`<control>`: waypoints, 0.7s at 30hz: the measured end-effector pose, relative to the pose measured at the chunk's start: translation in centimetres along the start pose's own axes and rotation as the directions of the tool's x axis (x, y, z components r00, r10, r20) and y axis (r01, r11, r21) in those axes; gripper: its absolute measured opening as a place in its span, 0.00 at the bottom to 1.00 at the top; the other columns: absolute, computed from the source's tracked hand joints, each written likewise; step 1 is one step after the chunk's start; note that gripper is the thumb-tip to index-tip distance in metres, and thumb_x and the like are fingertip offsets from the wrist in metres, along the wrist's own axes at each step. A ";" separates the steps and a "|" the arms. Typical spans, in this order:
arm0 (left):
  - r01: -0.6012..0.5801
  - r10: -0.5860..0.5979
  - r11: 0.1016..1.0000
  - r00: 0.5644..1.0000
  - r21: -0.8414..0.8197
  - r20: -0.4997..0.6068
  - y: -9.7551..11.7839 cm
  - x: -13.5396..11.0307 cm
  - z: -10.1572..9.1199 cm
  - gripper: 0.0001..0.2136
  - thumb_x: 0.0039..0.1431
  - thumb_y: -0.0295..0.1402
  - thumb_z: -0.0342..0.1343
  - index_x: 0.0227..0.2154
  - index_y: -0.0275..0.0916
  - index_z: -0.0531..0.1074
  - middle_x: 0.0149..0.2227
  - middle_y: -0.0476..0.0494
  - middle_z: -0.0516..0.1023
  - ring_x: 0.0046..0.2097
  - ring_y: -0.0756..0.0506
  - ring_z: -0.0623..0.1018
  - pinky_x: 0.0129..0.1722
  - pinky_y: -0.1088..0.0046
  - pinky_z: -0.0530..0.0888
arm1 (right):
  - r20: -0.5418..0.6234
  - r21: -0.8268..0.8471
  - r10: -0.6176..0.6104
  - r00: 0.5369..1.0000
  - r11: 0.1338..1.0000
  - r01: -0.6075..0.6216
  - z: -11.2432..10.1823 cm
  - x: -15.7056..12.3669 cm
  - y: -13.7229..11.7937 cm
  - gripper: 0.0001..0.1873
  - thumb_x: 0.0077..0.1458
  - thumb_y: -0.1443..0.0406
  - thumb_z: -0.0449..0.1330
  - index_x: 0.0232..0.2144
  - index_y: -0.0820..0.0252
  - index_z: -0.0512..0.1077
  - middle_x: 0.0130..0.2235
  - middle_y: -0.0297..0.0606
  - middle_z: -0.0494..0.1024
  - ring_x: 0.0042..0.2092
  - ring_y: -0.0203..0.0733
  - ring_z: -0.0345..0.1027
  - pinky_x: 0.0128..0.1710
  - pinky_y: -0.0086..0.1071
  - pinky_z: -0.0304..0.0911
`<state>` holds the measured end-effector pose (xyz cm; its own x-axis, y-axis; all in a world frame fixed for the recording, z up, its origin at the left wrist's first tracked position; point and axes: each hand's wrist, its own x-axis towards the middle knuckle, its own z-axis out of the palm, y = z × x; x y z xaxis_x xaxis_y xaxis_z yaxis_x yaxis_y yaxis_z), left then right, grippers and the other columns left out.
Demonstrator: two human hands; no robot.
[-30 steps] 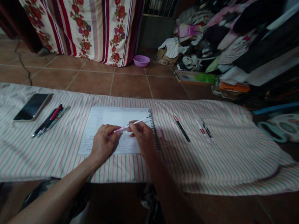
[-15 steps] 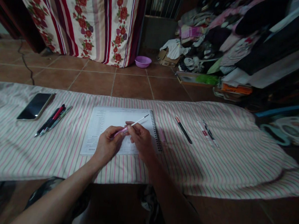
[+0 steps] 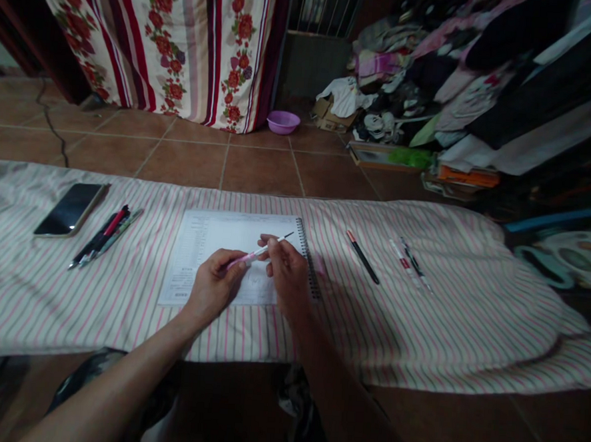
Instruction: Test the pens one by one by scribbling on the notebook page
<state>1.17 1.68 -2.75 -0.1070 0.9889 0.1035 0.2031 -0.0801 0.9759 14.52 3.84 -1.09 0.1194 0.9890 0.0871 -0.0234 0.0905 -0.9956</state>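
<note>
Both my hands hold one slim pen (image 3: 256,252) with a pink grip and white barrel, above a spiral notebook (image 3: 209,239) open on a striped cloth (image 3: 420,315). My left hand (image 3: 214,287) pinches the pink end. My right hand (image 3: 286,272) grips the white barrel near its dark tip, fingers closed. The pen slants up to the right over the printed page.
A phone (image 3: 70,209) and a bundle of pens (image 3: 105,236) lie at the left on the cloth. Right of the notebook lie a black pen (image 3: 362,256) and two more pens (image 3: 409,260). Beyond are tiled floor, a purple bowl (image 3: 282,121), a floral curtain and piled clothes.
My right hand has slid a little up and right along the pen's barrel toward the tip. The left hand has stayed on the pink end.
</note>
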 end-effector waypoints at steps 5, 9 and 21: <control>0.019 -0.018 1.000 0.998 -0.008 0.055 -0.1 -0.2 0.0 0.10 0.52 0.37 0.56 0.35 0.39 0.75 0.35 0.45 0.77 0.37 0.47 0.74 0.40 0.71 0.69 | 0.037 -0.081 0.002 0.999 0.997 0.001 -0.1 -0.1 0.0 0.18 0.53 0.54 0.54 0.33 0.61 0.75 0.26 0.37 0.77 0.24 0.33 0.66 0.20 0.26 0.57; 0.039 -0.033 0.997 0.994 -0.064 0.101 0.1 -0.2 0.0 0.11 0.53 0.37 0.56 0.37 0.39 0.74 0.35 0.45 0.77 0.37 0.47 0.75 0.39 0.71 0.69 | 0.042 -0.092 0.008 0.999 0.996 -0.004 -0.1 0.0 0.2 0.18 0.52 0.54 0.54 0.33 0.61 0.76 0.26 0.37 0.77 0.24 0.33 0.66 0.21 0.26 0.57; 0.158 -0.128 0.955 0.983 -0.252 0.130 -0.2 -0.6 0.5 0.14 0.49 0.39 0.59 0.36 0.37 0.75 0.29 0.46 0.77 0.29 0.51 0.72 0.31 0.74 0.69 | 0.085 -0.140 0.053 0.995 0.989 -0.040 0.5 -0.4 -0.2 0.16 0.50 0.56 0.55 0.29 0.60 0.77 0.22 0.34 0.74 0.23 0.32 0.65 0.20 0.25 0.56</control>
<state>1.67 1.12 -3.13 -0.0048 0.9988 -0.0485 -0.0680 0.0481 0.9965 14.03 3.45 -0.95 0.0334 0.9987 0.0372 0.1113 0.0333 -0.9932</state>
